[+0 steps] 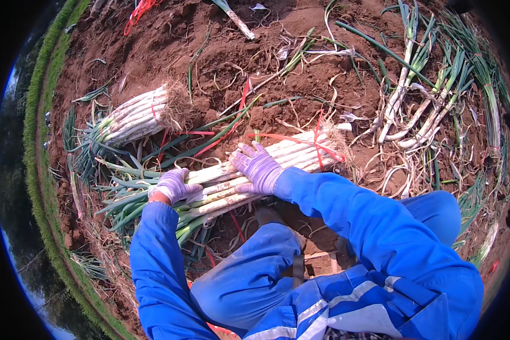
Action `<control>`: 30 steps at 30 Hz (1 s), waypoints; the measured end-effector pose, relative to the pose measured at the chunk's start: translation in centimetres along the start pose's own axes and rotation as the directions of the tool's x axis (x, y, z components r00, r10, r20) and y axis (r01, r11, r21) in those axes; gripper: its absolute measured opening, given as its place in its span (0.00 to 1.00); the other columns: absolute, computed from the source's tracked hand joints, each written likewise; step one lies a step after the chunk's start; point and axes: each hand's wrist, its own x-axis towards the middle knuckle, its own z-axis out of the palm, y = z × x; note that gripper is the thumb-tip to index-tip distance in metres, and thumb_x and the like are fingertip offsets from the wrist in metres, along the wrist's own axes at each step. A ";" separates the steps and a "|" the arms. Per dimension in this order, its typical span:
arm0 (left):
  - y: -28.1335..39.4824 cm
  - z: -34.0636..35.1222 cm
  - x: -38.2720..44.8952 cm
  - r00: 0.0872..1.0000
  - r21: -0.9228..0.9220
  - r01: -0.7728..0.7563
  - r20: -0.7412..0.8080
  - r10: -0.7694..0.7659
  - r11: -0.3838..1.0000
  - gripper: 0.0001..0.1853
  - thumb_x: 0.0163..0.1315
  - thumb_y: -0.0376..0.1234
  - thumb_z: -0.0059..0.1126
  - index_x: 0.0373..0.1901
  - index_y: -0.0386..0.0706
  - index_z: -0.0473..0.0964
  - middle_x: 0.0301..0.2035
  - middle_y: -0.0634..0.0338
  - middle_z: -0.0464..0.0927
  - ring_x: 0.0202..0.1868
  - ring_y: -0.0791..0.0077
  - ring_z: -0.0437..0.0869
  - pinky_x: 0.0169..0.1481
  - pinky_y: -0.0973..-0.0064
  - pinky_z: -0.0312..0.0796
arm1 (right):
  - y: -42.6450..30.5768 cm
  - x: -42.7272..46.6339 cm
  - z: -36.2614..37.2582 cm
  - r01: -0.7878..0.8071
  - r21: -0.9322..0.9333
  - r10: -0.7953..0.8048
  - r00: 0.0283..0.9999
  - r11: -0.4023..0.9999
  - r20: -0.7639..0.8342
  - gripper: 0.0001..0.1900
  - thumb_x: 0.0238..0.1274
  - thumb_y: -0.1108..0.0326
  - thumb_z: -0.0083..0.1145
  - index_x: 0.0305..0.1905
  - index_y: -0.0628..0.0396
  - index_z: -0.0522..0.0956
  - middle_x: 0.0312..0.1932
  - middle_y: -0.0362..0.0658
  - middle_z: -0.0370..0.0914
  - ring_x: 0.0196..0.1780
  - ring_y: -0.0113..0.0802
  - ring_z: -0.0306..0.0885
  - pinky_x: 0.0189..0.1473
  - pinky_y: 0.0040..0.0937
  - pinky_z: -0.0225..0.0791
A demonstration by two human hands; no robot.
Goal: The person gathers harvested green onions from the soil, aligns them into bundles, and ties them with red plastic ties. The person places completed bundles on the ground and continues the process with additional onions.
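Across the ground before me lies a bundle of long green onions [280, 155], white stalks with roots at the right and green leaves at the left. Red plastic twine [321, 144] is tied around it near the roots, its loose tail trailing left. My left hand [172, 185], in a pale purple knit glove, grips the stalks where they turn to leaves. Gloved alike, my right hand [257, 168] lies over the middle of the stalks, fingers over the far side and thumb towards me. The bundle's underside is hidden.
Another tied onion bundle [131, 114] lies beyond, at the left. Loose onions [408, 89] are strewn at the right, near a tied bundle [488, 97]. Red twine [225, 138] runs over the brown soil [161, 55]. My bent knee [255, 250] is close to the bundle.
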 end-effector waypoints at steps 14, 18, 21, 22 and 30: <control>-4.7 7.4 -3.6 0.870 0.163 -0.191 -0.428 0.244 0.968 0.44 0.55 0.56 0.66 0.66 0.35 0.67 0.58 0.41 0.74 0.61 0.43 0.73 0.71 0.51 0.60 | -0.6 0.1 -0.2 0.000 -0.051 0.002 0.999 0.999 0.052 0.43 0.64 0.31 0.47 0.73 0.54 0.66 0.75 0.50 0.63 0.82 0.55 0.45 0.79 0.62 0.36; -4.7 9.7 -7.2 0.913 0.215 -0.173 -0.332 0.239 0.961 0.67 0.42 0.63 0.71 0.74 0.29 0.50 0.72 0.35 0.53 0.76 0.39 0.51 0.80 0.46 0.37 | -0.8 0.1 0.5 0.021 -0.078 -0.016 0.997 0.997 0.069 0.44 0.63 0.30 0.47 0.73 0.54 0.67 0.74 0.49 0.64 0.82 0.56 0.45 0.79 0.62 0.37; -4.1 10.7 -8.0 0.943 0.232 -0.156 -0.254 0.214 0.960 0.77 0.31 0.68 0.74 0.74 0.25 0.46 0.74 0.33 0.46 0.78 0.37 0.42 0.80 0.42 0.29 | -0.9 -0.1 0.7 0.024 -0.105 -0.016 0.996 0.994 0.083 0.44 0.63 0.29 0.47 0.72 0.54 0.67 0.74 0.49 0.64 0.82 0.56 0.44 0.79 0.63 0.34; -3.9 10.9 -7.8 0.944 0.247 -0.144 -0.258 0.208 0.958 0.77 0.31 0.68 0.74 0.74 0.26 0.46 0.74 0.33 0.46 0.78 0.36 0.42 0.80 0.42 0.29 | -0.9 -0.1 0.6 0.024 -0.113 -0.015 0.997 0.993 0.081 0.45 0.62 0.29 0.47 0.72 0.54 0.67 0.74 0.49 0.64 0.82 0.56 0.43 0.79 0.63 0.33; -5.0 10.4 -4.8 0.932 0.259 -0.125 -0.301 0.203 0.958 0.71 0.30 0.63 0.78 0.72 0.29 0.53 0.70 0.36 0.58 0.74 0.42 0.58 0.80 0.48 0.44 | -3.6 1.9 1.0 0.044 -0.175 -0.028 0.995 0.983 0.091 0.54 0.58 0.24 0.47 0.72 0.66 0.62 0.73 0.61 0.60 0.81 0.60 0.47 0.79 0.61 0.29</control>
